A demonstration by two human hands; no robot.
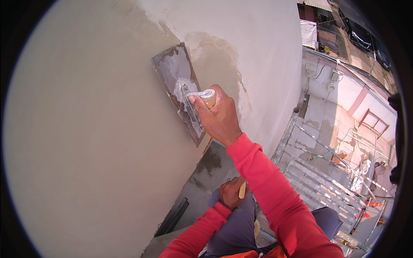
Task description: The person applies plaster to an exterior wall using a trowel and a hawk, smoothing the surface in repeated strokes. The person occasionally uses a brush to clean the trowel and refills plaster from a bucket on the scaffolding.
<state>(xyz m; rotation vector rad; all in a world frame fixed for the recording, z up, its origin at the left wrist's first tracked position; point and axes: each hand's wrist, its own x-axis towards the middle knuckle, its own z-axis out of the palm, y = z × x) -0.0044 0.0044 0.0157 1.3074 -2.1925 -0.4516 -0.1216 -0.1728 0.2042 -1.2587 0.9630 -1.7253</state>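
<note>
My right hand is wrapped round the handle of a plastering trowel. The trowel's broad rectangular blade, smeared with pale plaster, lies against or very close to the wall. Smooth grey-beige plaster covers the left of that wall, and a damp-looking darker patch shows just right of the blade. Lower down, in front of my dark trousers, my left hand is closed on a tool with a pale wooden handle. The rest of that tool is hidden behind my hand and right sleeve.
Scaffolding with slatted planks stands to the right, high above a paved yard. A wooden frame leans by the yard's white wall. Dark long pieces lie below the plastered wall's lower edge.
</note>
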